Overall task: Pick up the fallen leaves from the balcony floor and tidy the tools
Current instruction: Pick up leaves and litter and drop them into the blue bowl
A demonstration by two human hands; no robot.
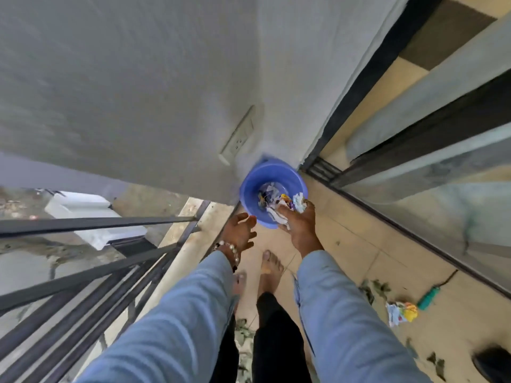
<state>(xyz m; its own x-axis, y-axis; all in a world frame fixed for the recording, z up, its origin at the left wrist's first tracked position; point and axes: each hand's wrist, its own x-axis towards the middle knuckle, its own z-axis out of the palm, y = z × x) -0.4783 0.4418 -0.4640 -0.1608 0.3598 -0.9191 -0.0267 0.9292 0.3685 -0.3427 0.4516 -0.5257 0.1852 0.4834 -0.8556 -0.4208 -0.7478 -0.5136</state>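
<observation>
A blue plastic bin (251, 186) stands in the balcony corner against the grey wall, with crumpled papers and wrappers inside. My right hand (300, 222) is over its near rim and grips a bunch of crumpled paper scraps (298, 203). My left hand (240, 230) hovers just left of the bin, fingers spread and holding nothing. Dry green leaves (373, 290) lie on the tan floor tiles to the right, more leaves (244, 335) lie by my feet.
A black metal railing (91, 277) runs along the left edge. A sliding glass door with a dark frame (409, 225) is on the right. A green-handled tool (428, 297) and a colourful wrapper (401, 312) lie on the floor. A wall socket (239, 136) sits above the bin.
</observation>
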